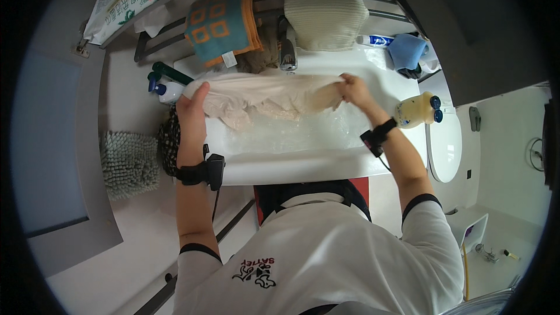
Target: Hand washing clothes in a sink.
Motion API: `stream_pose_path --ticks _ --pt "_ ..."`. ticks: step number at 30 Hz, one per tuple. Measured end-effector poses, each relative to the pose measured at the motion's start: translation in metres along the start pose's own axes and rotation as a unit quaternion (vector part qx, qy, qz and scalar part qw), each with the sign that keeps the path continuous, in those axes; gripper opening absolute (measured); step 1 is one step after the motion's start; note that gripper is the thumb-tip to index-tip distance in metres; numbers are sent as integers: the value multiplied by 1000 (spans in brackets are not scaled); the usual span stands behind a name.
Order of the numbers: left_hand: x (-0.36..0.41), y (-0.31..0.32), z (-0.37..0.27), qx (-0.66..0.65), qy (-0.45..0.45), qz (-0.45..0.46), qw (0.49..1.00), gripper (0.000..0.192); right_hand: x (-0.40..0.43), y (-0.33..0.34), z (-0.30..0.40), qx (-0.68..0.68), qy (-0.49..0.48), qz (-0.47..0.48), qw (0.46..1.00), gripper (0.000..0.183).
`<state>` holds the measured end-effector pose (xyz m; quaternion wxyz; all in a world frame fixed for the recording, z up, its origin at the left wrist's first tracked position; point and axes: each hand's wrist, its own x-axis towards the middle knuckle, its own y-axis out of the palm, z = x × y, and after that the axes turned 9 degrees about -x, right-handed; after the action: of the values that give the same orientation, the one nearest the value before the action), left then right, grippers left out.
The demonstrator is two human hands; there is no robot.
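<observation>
A wet, pale pinkish cloth garment (267, 92) is stretched sideways over a white washbasin (297, 168). My left hand (193, 100) grips its left end by the basin's left rim, thumb on top. At the other end, my right hand (353, 91) pinches the fabric, which looks thinner and blurred there. The cloth's lower folds hang down to cloudy, sudsy water (302, 133) in the basin. Just beyond the cloth's middle is a chrome faucet (287, 50).
A yellowish bottle with dark blue caps (415, 110) stands on the right rim. At left are a white pump bottle (170, 92) and a green tube (171, 72). Behind, a patterned towel (221, 26) and a ribbed cream towel (326, 17) hang on a rack. A toothpaste tube (375, 40) lies back right.
</observation>
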<state>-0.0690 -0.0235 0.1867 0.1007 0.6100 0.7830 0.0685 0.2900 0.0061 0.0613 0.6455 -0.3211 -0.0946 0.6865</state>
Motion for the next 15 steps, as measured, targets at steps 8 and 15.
stream_pose_path --ticks 8,15 --pt "4 3 10 -81 18 -58 995 21 -62 -77 14 264 -113 -112 951 23" --pt "-14 -39 113 66 -107 42 991 17 -87 -40 -74 259 -66 -116 957 28"
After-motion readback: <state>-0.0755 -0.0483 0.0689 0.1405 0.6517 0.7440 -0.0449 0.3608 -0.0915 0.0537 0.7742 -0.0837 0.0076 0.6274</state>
